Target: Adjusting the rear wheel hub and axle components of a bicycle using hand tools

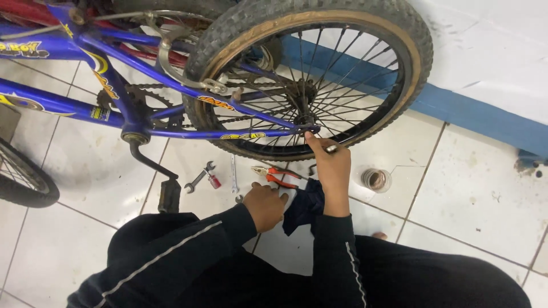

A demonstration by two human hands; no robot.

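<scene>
— Right hand (pixel 333 165)?
— Raised to the rear wheel (pixel 311 77) axle, fingers pinched on a small metal tool (pixel 329 149).
— Left hand (pixel 266 204)?
— Low over the floor, fingers curled together, just beside a dark cloth (pixel 302 206) and red-handled pliers (pixel 275 174).
— Labels?
— Yellow stickers along the blue frame (pixel 171 77). Round jar (pixel 376 179) on the tiles, right.

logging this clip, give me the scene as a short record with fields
setting: white tiled floor by a white wall with a blue base
bike: blue bicycle standing upright
right hand: right hand holds a small metal tool at the rear wheel axle
left hand: left hand fisted low, over the floor tools
floor tools: spanners, red-handled pliers, small jar
cloth: dark cloth between the hands
</scene>
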